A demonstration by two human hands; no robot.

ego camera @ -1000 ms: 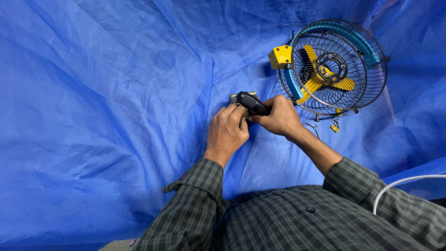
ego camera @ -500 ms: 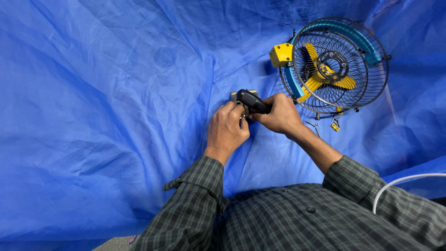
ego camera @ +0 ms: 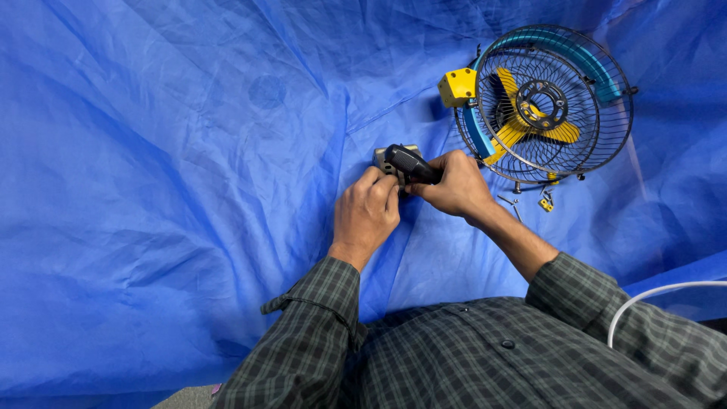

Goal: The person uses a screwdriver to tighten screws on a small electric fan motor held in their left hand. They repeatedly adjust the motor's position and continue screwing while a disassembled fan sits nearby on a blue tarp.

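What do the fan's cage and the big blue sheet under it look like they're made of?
The fan cage looks like thin dark metal wire, in fine radial spokes and rings. The blue sheet looks like thin plastic or coated fabric: it creases sharply and has a slight sheen.

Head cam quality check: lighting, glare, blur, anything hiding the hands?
Head view: even soft light, sharp focus, no motion blur; mild sheen on the blue tarp creases; left hand and right hand clear, the black tool handle covering most of the small grey part.

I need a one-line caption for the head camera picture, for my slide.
Both hands, left hand and right hand, grip a black-handled tool over a small grey part on a blue tarp, beside a caged fan.
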